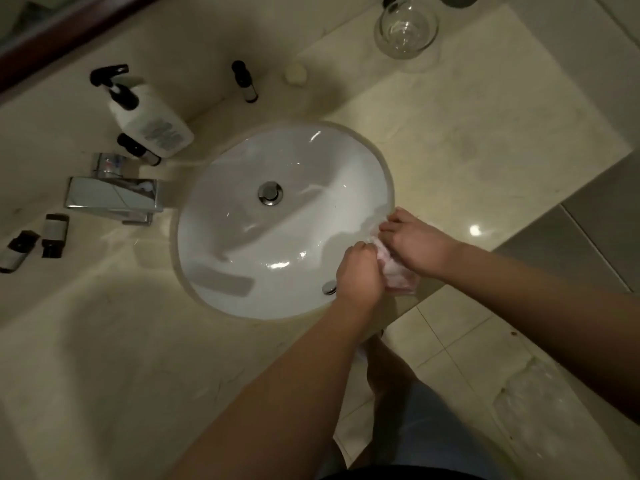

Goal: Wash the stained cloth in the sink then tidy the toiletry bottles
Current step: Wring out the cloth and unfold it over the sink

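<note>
A pale pinkish cloth (398, 270) is bunched at the near right rim of the white oval sink (242, 216). My left hand (358, 277) grips one end of it and my right hand (412, 239) grips the other, so most of the cloth is hidden between them. A large white spray bottle (152, 121) lies on the counter left of the sink, with a small dark-capped bottle (140, 150) beside it. Another small bottle (245, 83) lies behind the sink, and two more small bottles (54, 235) (17, 251) lie at the far left.
A chrome tap (110, 192) stands at the sink's left side. The drain plug (270, 192) sits in the basin's middle. A clear glass bowl (407, 29) stands on the counter at the back right, with a small round cream lid (295, 74) nearby. Floor tiles lie to the right.
</note>
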A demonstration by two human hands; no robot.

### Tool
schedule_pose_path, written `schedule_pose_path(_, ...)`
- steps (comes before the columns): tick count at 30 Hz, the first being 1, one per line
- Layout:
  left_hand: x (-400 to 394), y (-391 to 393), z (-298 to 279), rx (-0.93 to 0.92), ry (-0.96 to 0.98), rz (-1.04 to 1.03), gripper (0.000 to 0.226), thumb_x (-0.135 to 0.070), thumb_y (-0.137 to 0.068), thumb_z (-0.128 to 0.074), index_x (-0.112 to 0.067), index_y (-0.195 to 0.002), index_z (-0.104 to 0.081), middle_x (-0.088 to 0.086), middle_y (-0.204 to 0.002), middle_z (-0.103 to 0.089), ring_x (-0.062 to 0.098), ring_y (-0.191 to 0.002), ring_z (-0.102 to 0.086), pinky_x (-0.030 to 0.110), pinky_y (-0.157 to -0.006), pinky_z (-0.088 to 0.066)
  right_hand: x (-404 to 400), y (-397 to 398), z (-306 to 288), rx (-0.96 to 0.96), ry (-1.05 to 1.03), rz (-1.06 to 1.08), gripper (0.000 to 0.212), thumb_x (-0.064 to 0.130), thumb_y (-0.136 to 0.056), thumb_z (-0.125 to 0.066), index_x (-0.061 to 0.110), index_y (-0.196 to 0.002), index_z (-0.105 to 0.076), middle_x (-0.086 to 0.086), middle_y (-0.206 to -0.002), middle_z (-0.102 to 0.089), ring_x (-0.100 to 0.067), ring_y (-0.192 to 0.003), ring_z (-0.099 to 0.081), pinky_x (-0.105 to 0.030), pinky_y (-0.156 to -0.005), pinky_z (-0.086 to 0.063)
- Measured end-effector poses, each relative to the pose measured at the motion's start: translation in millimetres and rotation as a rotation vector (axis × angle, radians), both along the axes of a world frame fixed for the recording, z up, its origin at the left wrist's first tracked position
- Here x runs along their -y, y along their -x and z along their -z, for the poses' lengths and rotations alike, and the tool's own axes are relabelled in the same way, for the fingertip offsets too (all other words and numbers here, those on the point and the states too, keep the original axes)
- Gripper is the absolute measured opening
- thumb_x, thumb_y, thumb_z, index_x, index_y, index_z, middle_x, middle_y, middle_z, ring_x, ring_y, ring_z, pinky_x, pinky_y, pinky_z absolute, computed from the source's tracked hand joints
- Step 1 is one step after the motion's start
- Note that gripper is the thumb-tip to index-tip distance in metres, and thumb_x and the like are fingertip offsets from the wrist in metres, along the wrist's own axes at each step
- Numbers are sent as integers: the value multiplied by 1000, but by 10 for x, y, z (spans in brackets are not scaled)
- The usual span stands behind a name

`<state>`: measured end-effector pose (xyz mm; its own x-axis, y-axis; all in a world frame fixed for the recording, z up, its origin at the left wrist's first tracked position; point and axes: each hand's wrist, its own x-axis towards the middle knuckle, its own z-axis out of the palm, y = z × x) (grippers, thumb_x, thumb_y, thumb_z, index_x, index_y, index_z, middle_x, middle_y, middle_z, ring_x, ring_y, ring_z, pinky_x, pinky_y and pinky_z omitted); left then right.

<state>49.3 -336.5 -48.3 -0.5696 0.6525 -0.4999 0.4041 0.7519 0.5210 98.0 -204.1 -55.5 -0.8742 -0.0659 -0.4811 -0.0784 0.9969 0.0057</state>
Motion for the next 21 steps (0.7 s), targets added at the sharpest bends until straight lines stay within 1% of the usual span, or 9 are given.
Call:
schedule_pose_path(3,263,8,-44,-22,19,78,17,-7,-93,-52,-4,-105,-62,13,-104,-60,24,-97,-57,31,-80,-45,251,-87,0,-35,70,50,22,24,-85,-53,17,-102,-66,-1,-102,-67,-20,-104,-55,-29,-105,-24)
schedule_pose_path(5,506,25,-60,-28,1,116,17,-8,-92,-52,-6,-106,-62,12,-106,-60,25,-99,-56,30,-79,-43,471,-139,-19,-70,96,63,21,23,-84,-54,16,-98,-67,-2,-98,-69,-21,-98,-59,-28,-100,-24)
schedule_pose_path(7,756,41,-80,-31,2,161,19,-7,-91,-53,-8,-107,-63,10,-107,-59,24,-102,-54,30,-82,-43,738,-187,-38,-74,92,87,22,20,-85,-52,13,-100,-67,-4,-99,-68,-22,-97,-59,-29,-100,-28)
schedule_pose_path(10,1107,105,-79,-51,5,195,25,-7,-90,-54,-11,-113,-63,7,-112,-59,24,-106,-52,32,-86,-46,1121,-204,-89,-29,74,96,22,18,-86,-52,10,-101,-65,-8,-100,-66,-26,-94,-57,-33,-97,-37)
schedule_pose_path(13,1421,205,-84,-75,-1,215,31,-9,-91,-55,-14,-121,-62,6,-118,-58,23,-110,-50,34,-90,-46,1418,-190,-140,19,32,50,22,16,-86,-53,7,-103,-64,-10,-101,-63,-29,-94,-55,-37,-95,-38)
schedule_pose_path(15,1577,268,-79,-82,-5,231,33,-10,-92,-52,-15,-124,-60,6,-121,-57,24,-113,-50,34,-93,-44,1529,-174,-169,53,-7,40,17,17,-82,-60,8,-96,-66,-10,-94,-64,-29,-88,-55,-38,-89,-41)
schedule_pose_path(18,1702,344,-76,-79,-22,215,35,-12,-93,-50,-15,-126,-60,6,-123,-58,25,-114,-49,33,-96,-42,1629,-149,-161,94,-25,83,15,17,-77,-65,12,-91,-66,-8,-91,-63,-29,-85,-53,-37,-84,-44)
schedule_pose_path(20,1723,352,-57,-80,-36,198,34,-12,-92,-50,-15,-125,-61,6,-122,-58,24,-113,-49,32,-96,-42,1651,-128,-168,133,-16,147,20,18,-69,-73,14,-87,-66,-8,-88,-63,-29,-82,-53,-37,-79,-47)
schedule_pose_path(21,1725,340,-44,-84,-43,191,34,-12,-92,-50,-16,-123,-61,6,-121,-59,23,-112,-49,32,-95,-42,1651,-113,-178,136,-15,150,24,19,-69,-73,14,-91,-66,-8,-92,-63,-29,-86,-53,-37,-81,-46)
